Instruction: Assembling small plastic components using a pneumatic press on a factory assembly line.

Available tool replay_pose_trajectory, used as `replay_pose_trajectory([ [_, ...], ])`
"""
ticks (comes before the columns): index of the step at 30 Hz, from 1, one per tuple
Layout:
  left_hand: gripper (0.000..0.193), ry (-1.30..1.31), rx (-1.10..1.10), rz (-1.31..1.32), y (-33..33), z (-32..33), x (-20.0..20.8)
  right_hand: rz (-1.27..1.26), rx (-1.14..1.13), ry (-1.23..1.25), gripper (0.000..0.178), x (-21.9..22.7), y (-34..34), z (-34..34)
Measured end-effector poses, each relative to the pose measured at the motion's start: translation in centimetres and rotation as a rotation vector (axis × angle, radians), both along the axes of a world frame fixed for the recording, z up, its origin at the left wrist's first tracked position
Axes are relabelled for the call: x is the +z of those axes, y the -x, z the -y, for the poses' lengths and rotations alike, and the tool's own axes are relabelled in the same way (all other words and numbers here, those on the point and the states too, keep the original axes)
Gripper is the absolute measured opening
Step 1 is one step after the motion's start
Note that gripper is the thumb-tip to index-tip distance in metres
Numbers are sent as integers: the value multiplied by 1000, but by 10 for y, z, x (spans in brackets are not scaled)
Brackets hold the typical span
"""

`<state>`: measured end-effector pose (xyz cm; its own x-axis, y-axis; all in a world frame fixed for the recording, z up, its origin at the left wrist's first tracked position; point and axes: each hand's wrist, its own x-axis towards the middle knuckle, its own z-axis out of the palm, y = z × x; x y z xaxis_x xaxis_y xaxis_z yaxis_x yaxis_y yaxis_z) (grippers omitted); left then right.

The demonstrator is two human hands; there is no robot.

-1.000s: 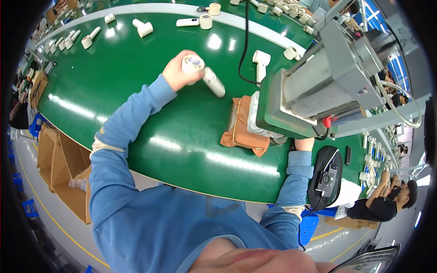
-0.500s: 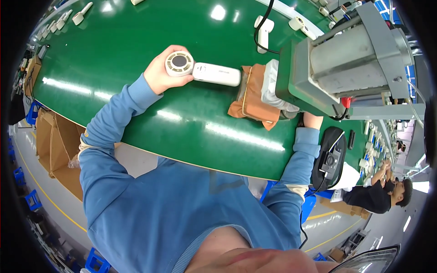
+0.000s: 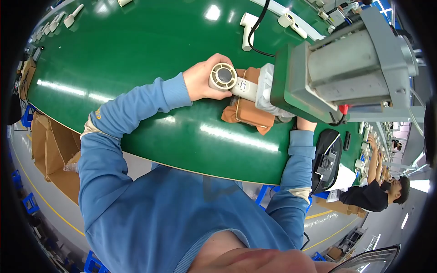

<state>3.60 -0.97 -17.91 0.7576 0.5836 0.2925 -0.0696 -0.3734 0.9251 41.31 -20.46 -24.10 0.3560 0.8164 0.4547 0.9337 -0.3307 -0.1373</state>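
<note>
My left hand (image 3: 200,82) has its grip closed around the round head of a cream handheld fan (image 3: 232,82), holding it over the brown cloth (image 3: 248,113) on the green tabletop (image 3: 136,50), its handle pointing toward the grey machine (image 3: 346,68). My right hand is hidden behind that machine, so I cannot tell its grip.
</note>
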Motion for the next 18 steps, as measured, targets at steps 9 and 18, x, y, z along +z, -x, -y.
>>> replay_pose_trajectory([
  [9, 54, 65, -349, 118, -6, -24, -16, -34, -32, -34, 55, 3, 0, -13],
  [18, 55, 94, 449, 18, -29, -158, -24, -161, -90, 137, 61, -11, -44, 0],
])
